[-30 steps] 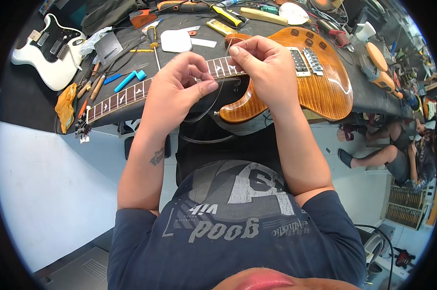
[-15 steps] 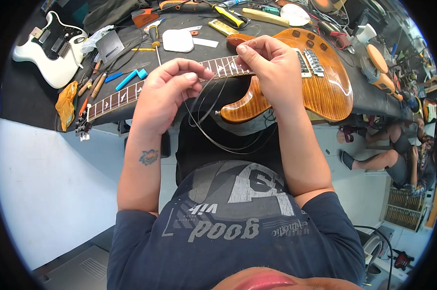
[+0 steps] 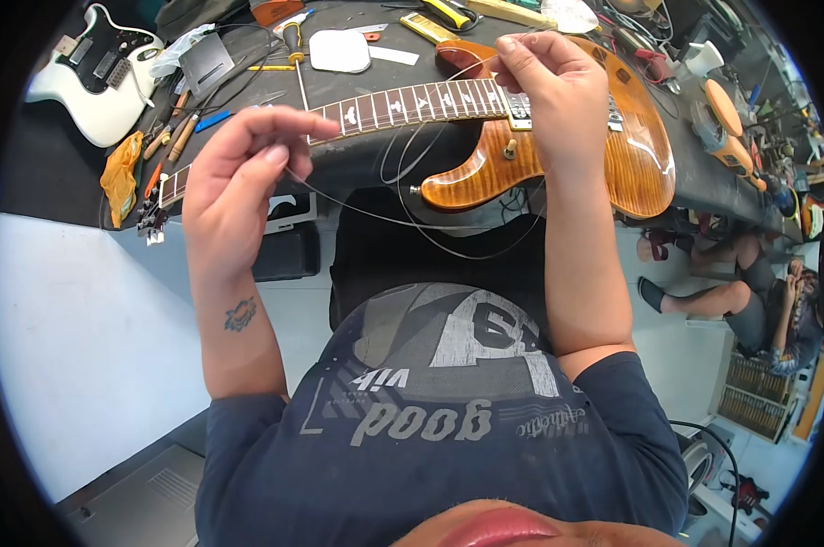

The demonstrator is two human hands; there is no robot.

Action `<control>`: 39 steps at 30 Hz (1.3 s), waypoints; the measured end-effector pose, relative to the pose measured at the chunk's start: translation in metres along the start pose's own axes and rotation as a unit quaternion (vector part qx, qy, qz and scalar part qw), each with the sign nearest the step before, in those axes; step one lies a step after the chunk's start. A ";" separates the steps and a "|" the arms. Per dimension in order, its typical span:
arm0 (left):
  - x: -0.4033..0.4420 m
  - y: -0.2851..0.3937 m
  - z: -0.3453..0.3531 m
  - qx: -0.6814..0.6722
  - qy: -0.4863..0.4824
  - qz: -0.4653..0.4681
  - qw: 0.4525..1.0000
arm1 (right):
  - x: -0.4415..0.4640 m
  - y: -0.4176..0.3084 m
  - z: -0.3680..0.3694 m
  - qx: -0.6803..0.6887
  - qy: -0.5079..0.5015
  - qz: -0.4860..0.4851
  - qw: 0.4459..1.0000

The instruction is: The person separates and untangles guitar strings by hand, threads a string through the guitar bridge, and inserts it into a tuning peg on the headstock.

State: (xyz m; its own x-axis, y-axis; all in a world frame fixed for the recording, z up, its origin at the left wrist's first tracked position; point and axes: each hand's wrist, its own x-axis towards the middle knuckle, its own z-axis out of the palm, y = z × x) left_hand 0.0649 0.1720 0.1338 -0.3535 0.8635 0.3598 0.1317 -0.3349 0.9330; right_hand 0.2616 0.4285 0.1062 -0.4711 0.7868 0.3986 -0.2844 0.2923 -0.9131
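An amber flamed electric guitar (image 3: 644, 169) lies across the front edge of the bench, its fretboard (image 3: 412, 105) running left to the headstock (image 3: 153, 221). A thin guitar string (image 3: 389, 219) hangs in loose loops between my hands, in front of the neck. Over the left part of the neck, my left hand (image 3: 248, 169) pinches one end of the string between thumb and fingers, the index finger stretched out. Above the guitar's pickups, my right hand (image 3: 553, 77) is closed on another part of the string, hiding part of the body and bridge.
A white guitar body (image 3: 88, 100) lies at the left. Near it are an orange cloth (image 3: 122, 178), a screwdriver (image 3: 293, 41) and a white square piece (image 3: 339, 51). An orange sander (image 3: 726, 150) stands at the right. Another person (image 3: 758, 292) sits at the far right.
My hands have moved apart, the left one down and left, the right one up and right. The string between them has spread into wider loops, and more of the fretboard shows.
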 end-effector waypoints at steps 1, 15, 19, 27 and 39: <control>-0.006 0.001 0.000 0.000 0.002 -0.006 1.000 | 0.002 0.002 -0.005 -0.005 0.004 -0.004 1.000; -0.061 -0.094 0.075 -0.423 0.027 -0.305 0.853 | -0.004 -0.024 0.004 0.051 0.035 -0.035 0.997; -0.041 -0.093 0.091 -0.457 -0.044 -0.305 0.834 | -0.009 -0.030 0.009 0.054 0.038 -0.014 0.998; -0.014 -0.068 0.103 -0.432 -0.163 -0.204 0.863 | -0.021 -0.041 0.012 0.048 0.014 -0.005 0.999; 0.005 -0.029 0.105 -0.462 -0.340 -0.180 0.799 | -0.015 -0.039 0.006 0.060 -0.004 0.001 0.998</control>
State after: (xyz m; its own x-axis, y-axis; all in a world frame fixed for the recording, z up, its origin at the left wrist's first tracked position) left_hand 0.1569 0.2254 0.1088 0.4123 0.8666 0.2810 -0.7167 0.1181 0.6873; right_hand 0.2751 0.4020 0.1362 -0.4787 0.7825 0.3981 -0.3814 0.2231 -0.8971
